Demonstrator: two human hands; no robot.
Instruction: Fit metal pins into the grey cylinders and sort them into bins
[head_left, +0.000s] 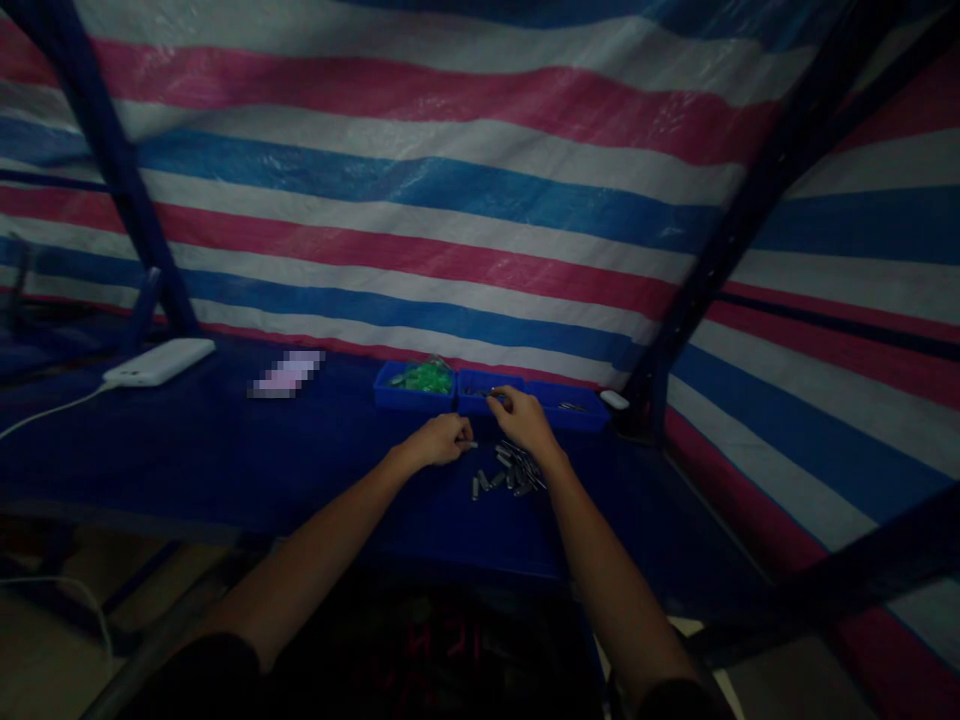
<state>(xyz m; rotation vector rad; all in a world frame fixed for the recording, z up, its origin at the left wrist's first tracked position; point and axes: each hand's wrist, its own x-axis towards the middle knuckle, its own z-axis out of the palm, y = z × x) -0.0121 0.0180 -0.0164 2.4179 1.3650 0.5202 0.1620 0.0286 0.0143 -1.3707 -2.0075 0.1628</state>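
My left hand [442,440] is closed just above the blue tabletop, its fingers round a small grey metal piece [472,445] whose end sticks out. Over the front edge of the middle blue bin [480,406], my right hand [525,420] is closed in a pinch; what lies between the fingertips is too small and dark to make out. A loose pile of small grey metal pieces [516,468] lies on the table below my right wrist. Small parts lie in the middle bin, partly hidden by my right hand.
The left blue bin [415,403] holds green pieces in clear plastic. The right blue bin [585,418] holds a few thin metal parts. A small white case [615,400], a white device [161,362] with a cable and a blurred-out flat item [287,374] stand along the back. Blue posts flank the striped sheet [420,240].
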